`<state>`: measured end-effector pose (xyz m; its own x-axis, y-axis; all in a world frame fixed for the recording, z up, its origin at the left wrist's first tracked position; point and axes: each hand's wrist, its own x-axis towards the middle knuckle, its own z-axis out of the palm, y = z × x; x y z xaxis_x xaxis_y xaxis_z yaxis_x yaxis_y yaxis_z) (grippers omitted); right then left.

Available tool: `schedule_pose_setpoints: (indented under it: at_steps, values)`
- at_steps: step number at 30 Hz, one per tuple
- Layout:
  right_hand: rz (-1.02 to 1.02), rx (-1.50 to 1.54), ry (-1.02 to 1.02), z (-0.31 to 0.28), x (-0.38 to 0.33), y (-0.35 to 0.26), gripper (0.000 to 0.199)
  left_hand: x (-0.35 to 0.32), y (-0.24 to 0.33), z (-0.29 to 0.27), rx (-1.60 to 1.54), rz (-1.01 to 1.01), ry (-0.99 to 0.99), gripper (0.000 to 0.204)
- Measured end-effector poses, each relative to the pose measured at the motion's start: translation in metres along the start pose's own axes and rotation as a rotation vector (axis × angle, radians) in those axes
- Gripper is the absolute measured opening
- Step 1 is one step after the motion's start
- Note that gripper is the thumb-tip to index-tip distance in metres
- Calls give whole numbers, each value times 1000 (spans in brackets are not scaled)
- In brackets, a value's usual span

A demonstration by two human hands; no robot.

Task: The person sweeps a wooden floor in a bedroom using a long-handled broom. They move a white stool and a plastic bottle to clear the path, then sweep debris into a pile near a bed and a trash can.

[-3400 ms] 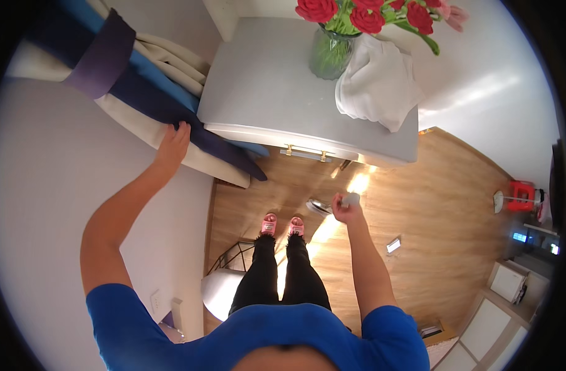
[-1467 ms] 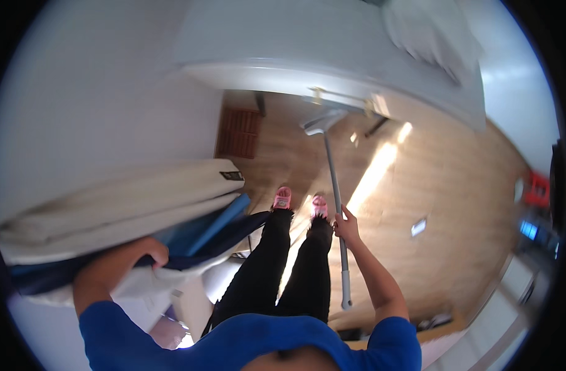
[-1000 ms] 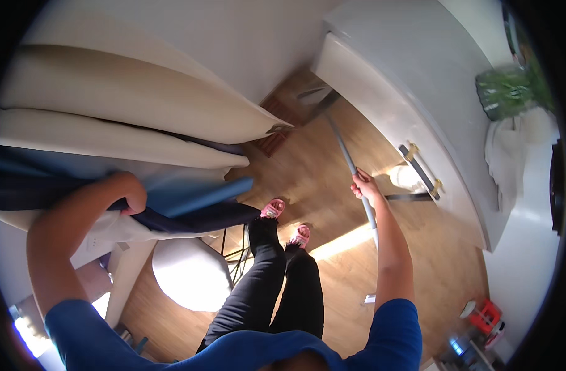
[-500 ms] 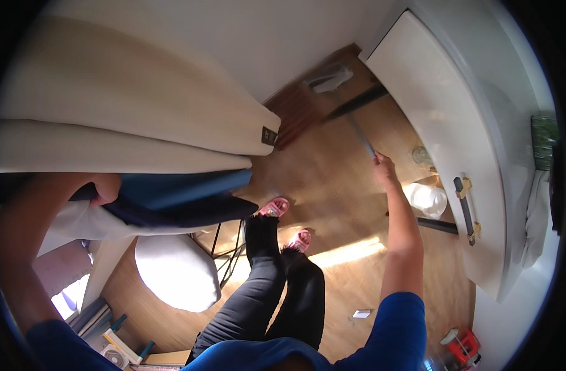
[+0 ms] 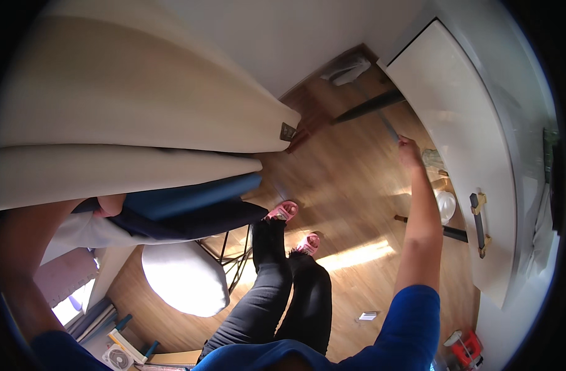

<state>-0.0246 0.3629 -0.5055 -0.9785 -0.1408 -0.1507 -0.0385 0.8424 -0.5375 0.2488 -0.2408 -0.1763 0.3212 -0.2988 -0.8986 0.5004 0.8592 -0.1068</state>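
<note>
My right hand (image 5: pixel 409 151) is closed around the thin grey handle of a mop (image 5: pixel 388 125), arm stretched forward. Its flat head, with a whitish cover (image 5: pixel 346 72), lies on the floor by the far wall, behind a dark cabinet leg (image 5: pixel 371 106). On the left, my left hand (image 5: pixel 112 205) is bent in at hanging cloth, its fingers curled at the dark navy fabric (image 5: pixel 190 216). Blue cloth (image 5: pixel 193 196) and cream cloth (image 5: pixel 141 120) hang beside and above that hand. Fabric partly hides its fingers.
A white cabinet (image 5: pixel 456 111) with a dark handle stands on the right, a clear round container (image 5: pixel 445 207) beneath it. A white-seated chair (image 5: pixel 181 278) with black wire legs is by my legs. A small white object (image 5: pixel 367 316) and a red item (image 5: pixel 467 349) lie lower right.
My right hand has reached farther forward and right, and the mop head has shifted slightly toward the far corner. My left hand stays at the cloth. The whole view has shifted a little.
</note>
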Motion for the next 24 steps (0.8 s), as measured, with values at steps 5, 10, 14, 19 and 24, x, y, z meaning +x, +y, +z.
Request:
schedule_pose_setpoints:
  at_steps: [5,10,14,19,24]
  values:
    - [419,224,-330,-12,-4,-71,29,-2,-1,25,-18,-28,2,26]
    - [568,397,-368,-14,-12,-84,22,-3,-1,20,14,-73,130,25]
    - [638,270,-349,11,-49,-52,20,-16,0,3,100,-122,321,24]
    - [676,303,-295,-12,-169,27,24,-34,8,-40,280,-219,804,23]
    - [578,-43,-264,-49,-313,53,25,-49,21,-99,484,-320,1401,23]
